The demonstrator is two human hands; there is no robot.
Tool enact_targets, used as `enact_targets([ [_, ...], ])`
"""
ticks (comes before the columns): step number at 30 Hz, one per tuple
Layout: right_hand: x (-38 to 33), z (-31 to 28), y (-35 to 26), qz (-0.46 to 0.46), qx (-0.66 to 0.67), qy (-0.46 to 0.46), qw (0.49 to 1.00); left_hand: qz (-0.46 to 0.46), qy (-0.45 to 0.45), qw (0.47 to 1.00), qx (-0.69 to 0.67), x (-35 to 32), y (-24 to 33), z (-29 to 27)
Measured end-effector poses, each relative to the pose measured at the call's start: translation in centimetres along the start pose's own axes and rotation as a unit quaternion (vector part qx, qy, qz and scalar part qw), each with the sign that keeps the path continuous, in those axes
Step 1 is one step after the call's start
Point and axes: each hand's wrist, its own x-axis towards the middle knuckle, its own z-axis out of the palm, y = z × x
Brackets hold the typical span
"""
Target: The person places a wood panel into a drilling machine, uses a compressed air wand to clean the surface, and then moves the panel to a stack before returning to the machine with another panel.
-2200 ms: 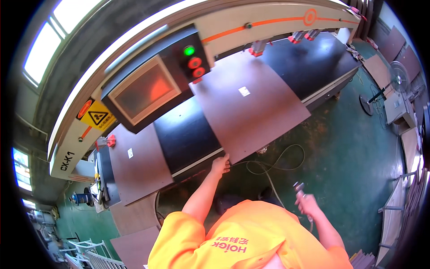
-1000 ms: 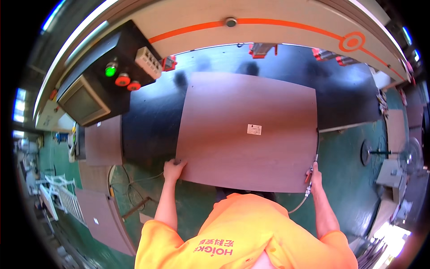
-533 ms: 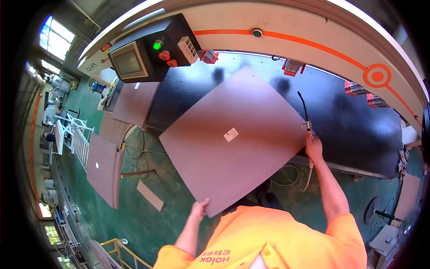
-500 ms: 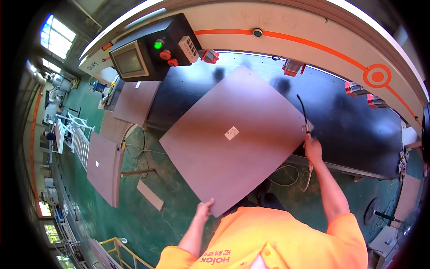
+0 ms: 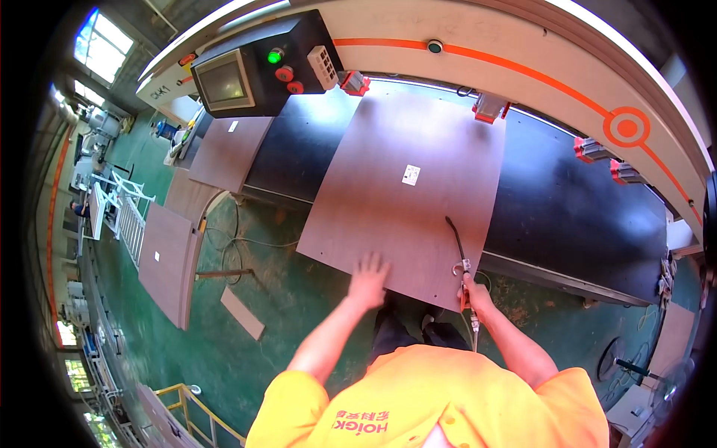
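A large brownish board with a white label lies on the dark machine table, its near edge overhanging toward me. My left hand rests on that near edge, fingers spread and slightly blurred. At the board's near right corner, my right hand is closed around an air blow gun with a thin dark nozzle and a hose running down. The nozzle points away from me over the board. Whether the right hand also touches the board I cannot tell.
Over the table's far side runs a pale machine beam with a control panel and red-trimmed units below it. More boards stand to the left. A loose strip lies on the green floor. A yellow-railed cart is at lower left.
The board has turned from a diamond position to nearly square with the table and moved farther onto it. My left hand went from its corner to the near edge; my right hand came nearer.
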Motion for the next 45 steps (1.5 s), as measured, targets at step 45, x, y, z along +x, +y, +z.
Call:
enact_targets([
  [45, -2.7, 5.7, -10.5, -0.065, 0.056, 0.097, 0.992, 0.043, -0.084, 0.994, 0.062, 10.1, -8.0, -2.8],
])
